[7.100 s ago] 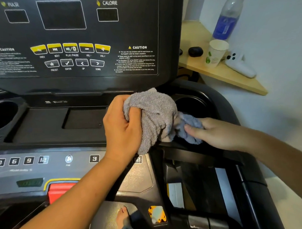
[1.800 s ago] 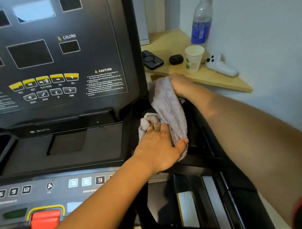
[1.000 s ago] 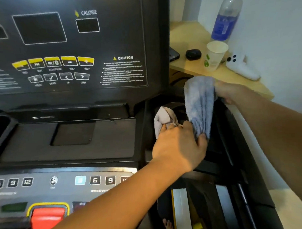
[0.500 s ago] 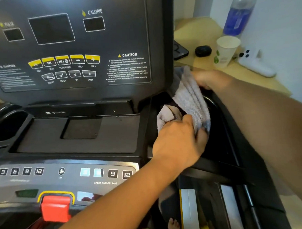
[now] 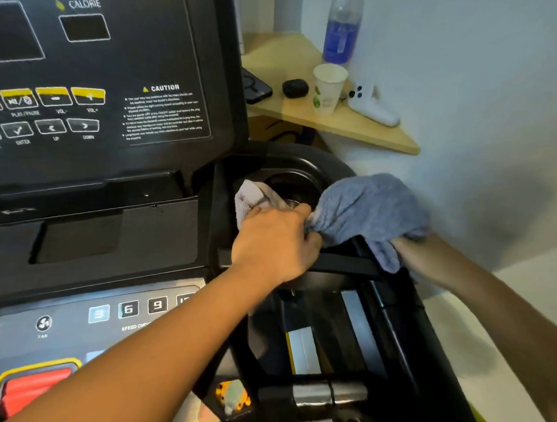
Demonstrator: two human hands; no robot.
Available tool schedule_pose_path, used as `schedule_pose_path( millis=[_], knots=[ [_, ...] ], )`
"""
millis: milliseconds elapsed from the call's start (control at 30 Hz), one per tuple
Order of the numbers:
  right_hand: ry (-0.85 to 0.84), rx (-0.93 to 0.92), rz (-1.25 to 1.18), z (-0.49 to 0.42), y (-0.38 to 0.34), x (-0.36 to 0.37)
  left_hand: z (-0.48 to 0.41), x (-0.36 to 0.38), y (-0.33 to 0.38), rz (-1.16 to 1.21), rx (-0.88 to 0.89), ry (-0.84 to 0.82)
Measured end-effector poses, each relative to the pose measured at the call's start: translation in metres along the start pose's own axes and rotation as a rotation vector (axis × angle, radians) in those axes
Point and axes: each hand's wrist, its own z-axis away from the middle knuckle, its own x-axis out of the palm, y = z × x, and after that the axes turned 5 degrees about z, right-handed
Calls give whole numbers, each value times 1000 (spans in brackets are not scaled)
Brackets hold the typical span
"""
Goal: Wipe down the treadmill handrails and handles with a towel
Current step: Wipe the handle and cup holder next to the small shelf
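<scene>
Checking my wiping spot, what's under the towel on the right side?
The towel drapes over the treadmill's right handrail, whose black curve shows beside it. The right hand is mostly covered by cloth. The left hand grips the other end near the cup holder.

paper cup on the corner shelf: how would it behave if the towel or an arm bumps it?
The paper cup probably weighs little: thin walls, contents not visible. It stands upright and is taller than its narrow base, so a nudge would likely tip it. It sits close to the bottle and the white controller on the shelf, so it could knock into them.
</scene>
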Motion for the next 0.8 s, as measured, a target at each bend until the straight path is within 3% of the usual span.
schedule_pose_path(
  millis=[133, 267, 333, 433, 600, 800],
  knots=[
    [-138, -6, 370, 21, 5, 4, -4, -3, -2, 54, -33, -59],
    [-51, -53, 325, -7, -23, 14, -8, -4, -1, 55, -69, -122],
    [118, -170, 264, -19, -39, 17, -8, -6, 1, 68, -121, -162],
    [211, -312, 372, -17, -63, 17, -9, -8, 0, 94, -186, -216],
    [214, -366, 444, 18, -32, 20, 2, -32, -3, 174, -142, -267],
    [48, -378, 192, 90, 42, 14, 52, -84, -28, 57, 69, -322]
  ],
)
